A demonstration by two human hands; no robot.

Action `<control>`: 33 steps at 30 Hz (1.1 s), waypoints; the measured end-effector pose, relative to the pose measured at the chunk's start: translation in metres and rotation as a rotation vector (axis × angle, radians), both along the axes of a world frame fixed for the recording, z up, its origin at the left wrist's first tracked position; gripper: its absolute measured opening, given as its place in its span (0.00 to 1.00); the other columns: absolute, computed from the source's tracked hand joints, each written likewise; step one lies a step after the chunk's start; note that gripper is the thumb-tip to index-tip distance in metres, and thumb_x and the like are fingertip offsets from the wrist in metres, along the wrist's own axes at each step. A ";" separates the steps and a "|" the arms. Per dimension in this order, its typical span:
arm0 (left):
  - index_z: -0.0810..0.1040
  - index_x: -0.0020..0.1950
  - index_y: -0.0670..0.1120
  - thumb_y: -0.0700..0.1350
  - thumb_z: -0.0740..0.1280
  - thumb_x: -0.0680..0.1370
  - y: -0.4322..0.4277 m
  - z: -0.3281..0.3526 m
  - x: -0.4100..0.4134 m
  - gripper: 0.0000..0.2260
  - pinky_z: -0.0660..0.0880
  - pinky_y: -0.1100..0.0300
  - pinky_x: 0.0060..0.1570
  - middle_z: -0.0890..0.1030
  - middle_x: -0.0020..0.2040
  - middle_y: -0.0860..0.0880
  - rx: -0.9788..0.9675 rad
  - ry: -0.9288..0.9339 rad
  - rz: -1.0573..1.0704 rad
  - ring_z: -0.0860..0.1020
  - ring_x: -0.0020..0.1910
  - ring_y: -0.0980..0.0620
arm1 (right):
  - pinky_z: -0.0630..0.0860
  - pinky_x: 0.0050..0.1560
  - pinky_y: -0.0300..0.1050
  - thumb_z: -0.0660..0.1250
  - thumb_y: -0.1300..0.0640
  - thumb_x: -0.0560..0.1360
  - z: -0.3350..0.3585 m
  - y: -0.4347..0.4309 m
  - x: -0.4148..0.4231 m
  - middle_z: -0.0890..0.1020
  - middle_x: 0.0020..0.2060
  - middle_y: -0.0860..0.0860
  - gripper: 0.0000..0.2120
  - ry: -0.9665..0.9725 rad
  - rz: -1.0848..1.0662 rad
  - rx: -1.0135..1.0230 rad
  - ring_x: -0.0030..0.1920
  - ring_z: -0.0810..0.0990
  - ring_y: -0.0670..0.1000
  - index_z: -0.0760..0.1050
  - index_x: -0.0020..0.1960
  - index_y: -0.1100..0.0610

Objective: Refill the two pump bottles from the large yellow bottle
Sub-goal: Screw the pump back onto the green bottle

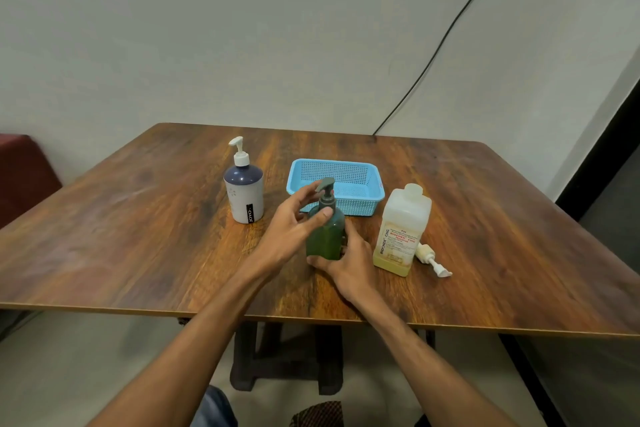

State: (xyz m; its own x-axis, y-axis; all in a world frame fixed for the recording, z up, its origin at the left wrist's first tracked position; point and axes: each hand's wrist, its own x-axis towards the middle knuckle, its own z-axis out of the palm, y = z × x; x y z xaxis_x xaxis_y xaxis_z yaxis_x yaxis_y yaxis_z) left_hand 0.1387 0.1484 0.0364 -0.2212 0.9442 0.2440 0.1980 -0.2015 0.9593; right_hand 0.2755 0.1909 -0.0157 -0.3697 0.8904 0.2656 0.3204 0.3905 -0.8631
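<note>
A person's two bare hands close on a green pump bottle [325, 236] standing upright near the front middle of a wooden surface [138, 236]. The right hand [349, 260] wraps the bottle's lower body from the side nearest the camera, fingers curled round it in a firm grip. The left hand [294, 222] reaches in from the left, its thumb pressed to the bottle's shoulder and its fingers loosely curved round the grey pump collar (whether they actually pinch the collar cannot be told). Just behind the green bottle sits a light-blue perforated basket [346, 180]. To the right of the green bottle, close but apart from it, the large yellow bottle [403, 232] stands upright with its neck uncapped and a shallow layer of yellow liquid at its bottom. A white pump head [431, 258] lies on its side on the surface, just right of that yellow bottle's base. To the left of the green bottle, well clear of the hands, a white-and-navy pump bottle [244, 187] stands upright with its white pump fitted.
</note>
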 end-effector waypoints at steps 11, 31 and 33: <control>0.78 0.65 0.52 0.43 0.68 0.80 0.002 -0.001 0.006 0.13 0.77 0.51 0.63 0.81 0.60 0.58 0.116 0.147 0.135 0.78 0.62 0.60 | 0.77 0.63 0.53 0.83 0.55 0.63 0.003 0.001 0.001 0.78 0.64 0.48 0.41 0.001 0.003 -0.034 0.64 0.76 0.49 0.68 0.71 0.51; 0.78 0.58 0.46 0.48 0.74 0.75 0.008 -0.007 0.024 0.13 0.78 0.59 0.56 0.81 0.55 0.52 0.196 0.078 0.339 0.79 0.56 0.57 | 0.79 0.61 0.47 0.83 0.55 0.63 0.005 0.001 0.001 0.79 0.63 0.46 0.41 0.036 0.016 -0.046 0.63 0.77 0.46 0.68 0.71 0.48; 0.80 0.59 0.45 0.45 0.72 0.77 0.008 -0.008 0.021 0.11 0.79 0.52 0.58 0.83 0.55 0.52 0.208 0.100 0.305 0.80 0.57 0.56 | 0.79 0.60 0.50 0.83 0.56 0.63 0.005 0.001 0.002 0.80 0.62 0.46 0.40 0.042 0.026 -0.066 0.62 0.78 0.47 0.68 0.71 0.49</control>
